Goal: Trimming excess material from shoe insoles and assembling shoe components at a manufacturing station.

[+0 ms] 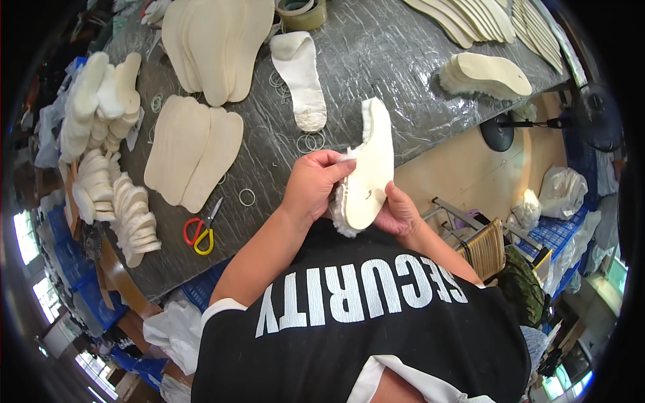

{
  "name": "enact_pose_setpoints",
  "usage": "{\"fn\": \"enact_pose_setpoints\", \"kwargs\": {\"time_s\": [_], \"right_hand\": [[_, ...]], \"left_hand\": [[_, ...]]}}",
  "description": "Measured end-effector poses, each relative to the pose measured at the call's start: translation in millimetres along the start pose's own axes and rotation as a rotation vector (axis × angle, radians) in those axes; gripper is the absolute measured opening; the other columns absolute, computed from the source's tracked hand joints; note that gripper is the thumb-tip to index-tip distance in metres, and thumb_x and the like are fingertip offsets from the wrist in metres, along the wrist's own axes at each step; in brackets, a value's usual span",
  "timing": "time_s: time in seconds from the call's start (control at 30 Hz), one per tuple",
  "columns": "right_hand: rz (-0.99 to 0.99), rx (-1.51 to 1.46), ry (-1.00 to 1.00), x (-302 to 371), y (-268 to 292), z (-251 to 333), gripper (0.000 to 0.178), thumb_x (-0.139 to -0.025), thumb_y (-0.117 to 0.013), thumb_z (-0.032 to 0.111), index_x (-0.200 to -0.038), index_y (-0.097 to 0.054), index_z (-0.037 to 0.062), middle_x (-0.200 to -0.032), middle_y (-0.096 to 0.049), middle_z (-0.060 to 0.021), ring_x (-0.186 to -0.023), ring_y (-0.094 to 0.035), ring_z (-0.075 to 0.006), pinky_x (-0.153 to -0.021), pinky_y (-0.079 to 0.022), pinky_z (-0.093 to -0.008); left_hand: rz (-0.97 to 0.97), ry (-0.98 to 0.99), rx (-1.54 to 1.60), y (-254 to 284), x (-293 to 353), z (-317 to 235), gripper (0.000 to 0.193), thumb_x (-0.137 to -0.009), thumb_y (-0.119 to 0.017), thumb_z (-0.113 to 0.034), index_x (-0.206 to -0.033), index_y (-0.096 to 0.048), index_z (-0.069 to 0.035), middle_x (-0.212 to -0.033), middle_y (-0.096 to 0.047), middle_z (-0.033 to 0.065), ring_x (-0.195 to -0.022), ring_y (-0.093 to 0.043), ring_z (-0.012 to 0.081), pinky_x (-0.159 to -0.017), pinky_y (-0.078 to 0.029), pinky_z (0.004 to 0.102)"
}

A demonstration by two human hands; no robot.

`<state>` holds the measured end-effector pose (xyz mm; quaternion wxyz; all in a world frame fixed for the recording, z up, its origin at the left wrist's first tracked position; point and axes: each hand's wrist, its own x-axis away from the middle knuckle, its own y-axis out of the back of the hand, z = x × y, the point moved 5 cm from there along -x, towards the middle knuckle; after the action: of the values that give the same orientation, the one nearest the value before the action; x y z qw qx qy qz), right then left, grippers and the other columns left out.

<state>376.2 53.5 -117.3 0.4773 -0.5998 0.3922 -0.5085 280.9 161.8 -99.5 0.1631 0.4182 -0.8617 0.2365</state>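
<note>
Between my two hands is a small stack of cream insoles (373,164) with white fleece showing along the left edge. My left hand (314,183) pinches that fleecy edge between thumb and fingers. Around the lower right side, near the heel end, my right hand (398,213) grips the same stack, its fingers partly hidden beneath. A single white insole (304,84) lies on the table just beyond, with several pale rubber bands (310,142) by its lower end. To the left, scissors (201,232) with one red and one yellow handle rest beside a lone rubber band (247,197).
Flat insoles (215,50) lie fanned out at the far left, with more (191,151) nearer. Fleece insole bundles (101,114) line the left edge. A fleecy stack (485,75) sits at the right. Tape rolls (301,13) stand at the back. A folding chair (480,245) is at my right.
</note>
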Motion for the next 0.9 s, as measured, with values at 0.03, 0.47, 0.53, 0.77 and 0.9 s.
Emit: {"fn": "enact_pose_setpoints", "kwargs": {"time_s": [0.03, 0.47, 0.53, 0.77, 0.9], "right_hand": [[-0.004, 0.003, -0.011, 0.2, -2.2, -1.4, 0.084, -0.082, -0.072, 0.021, -0.145, -0.02, 0.0023, -0.143, -0.039, -0.0175, -0.132, -0.041, -0.0311, -0.113, -0.031, -0.0496], [-0.205, 0.357, 0.132, 0.2, -1.6, 10.3, 0.063, -0.083, -0.067, 0.014, -0.136, -0.037, -0.003, -0.129, -0.052, -0.0204, -0.122, -0.051, -0.0336, -0.107, -0.04, -0.0514], [-0.192, 0.351, 0.132, -0.5, 5.5, 9.2, 0.062, -0.084, -0.066, 0.014, -0.135, -0.037, -0.0029, -0.129, -0.052, -0.0203, -0.122, -0.052, -0.0333, -0.107, -0.04, -0.0511], [-0.331, 0.474, 0.275, -3.0, 17.2, 12.6, 0.05, -0.087, -0.06, 0.007, -0.132, -0.042, -0.0025, -0.125, -0.055, -0.0197, -0.117, -0.055, -0.0333, -0.103, -0.044, -0.0512], [-0.351, 0.547, 0.356, 0.7, 18.5, 16.9, 0.053, -0.086, -0.061, 0.008, -0.135, -0.04, -0.0018, -0.127, -0.053, -0.0202, -0.12, -0.053, -0.0331, -0.105, -0.042, -0.0501]], "left_hand": [[-0.013, -0.009, -0.006, -3.6, -1.2, 2.7, 0.022, -0.095, -0.058, -0.019, -0.092, -0.062, 0.003, -0.076, -0.064, 0.0029, -0.063, -0.054, 0.0082, -0.063, -0.045, 0.0236], [-0.099, -0.13, -0.151, 22.1, 9.5, 1.6, 0.019, -0.094, -0.058, -0.016, -0.096, -0.062, 0.002, -0.079, -0.065, 0.0046, -0.067, -0.056, 0.011, -0.066, -0.047, 0.026], [-0.104, -0.146, -0.178, 16.4, 9.6, 3.5, 0.019, -0.093, -0.057, -0.016, -0.097, -0.062, 0.002, -0.08, -0.065, 0.0049, -0.068, -0.057, 0.0114, -0.067, -0.047, 0.0263], [-0.12, -0.201, -0.275, 10.6, 13.3, 6.3, 0.018, -0.093, -0.057, -0.014, -0.1, -0.062, 0.002, -0.081, -0.065, 0.0058, -0.07, -0.058, 0.0128, -0.068, -0.048, 0.0276], [-0.138, -0.232, -0.336, 19.5, 8.0, 3.6, 0.018, -0.092, -0.057, -0.013, -0.101, -0.062, 0.002, -0.082, -0.066, 0.0063, -0.071, -0.059, 0.0137, -0.069, -0.049, 0.0283]]}}
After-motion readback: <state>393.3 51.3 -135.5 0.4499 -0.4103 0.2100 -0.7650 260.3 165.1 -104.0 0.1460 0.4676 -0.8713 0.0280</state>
